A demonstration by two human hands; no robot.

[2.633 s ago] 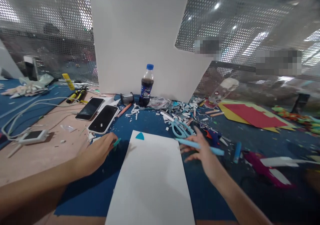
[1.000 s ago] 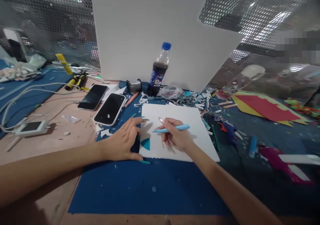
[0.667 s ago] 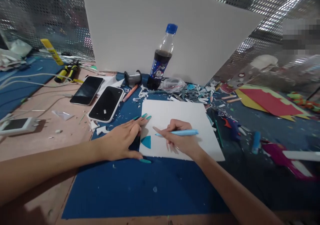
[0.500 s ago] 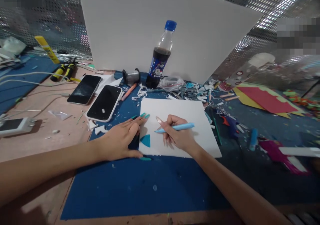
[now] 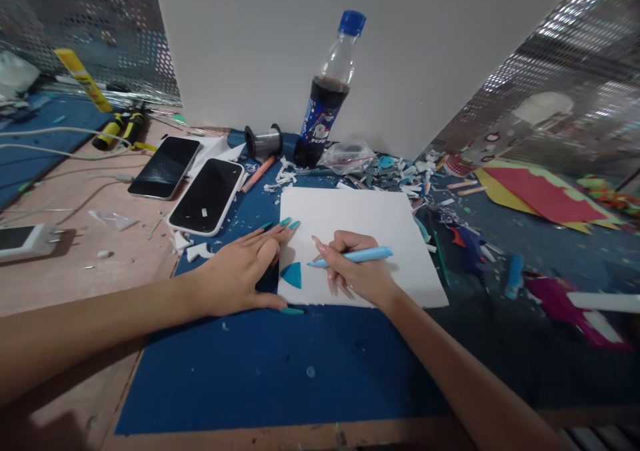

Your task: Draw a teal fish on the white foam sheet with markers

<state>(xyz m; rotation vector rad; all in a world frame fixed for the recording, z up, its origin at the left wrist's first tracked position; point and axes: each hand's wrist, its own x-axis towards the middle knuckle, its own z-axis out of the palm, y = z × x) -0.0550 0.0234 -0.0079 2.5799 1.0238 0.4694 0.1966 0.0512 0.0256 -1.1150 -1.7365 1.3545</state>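
Observation:
A light blue pen (image 5: 367,255) is pinched in my right hand (image 5: 357,271), its tip at the white sheet (image 5: 367,211) just right of a small blue triangular piece (image 5: 291,275). That piece lies near the sheet's left edge. My left hand (image 5: 250,264) rests flat with fingers spread. Its fingertips press the sheet's upper left side, while the thumb reaches the lower left corner. Beneath the sheet is a dark blue mat (image 5: 280,371).
A cola bottle (image 5: 325,104) and a spool (image 5: 263,142) stand behind the sheet, among white and blue scraps (image 5: 400,173). Two phones (image 5: 207,197) lie left. To the right are a glue gun (image 5: 575,311), coloured sheets (image 5: 540,194) and a blue marker (image 5: 514,276).
The view has shifted slightly, so the bottle and background sit higher. Both hands keep nearly the same place on the sheet, and the pen is still held.

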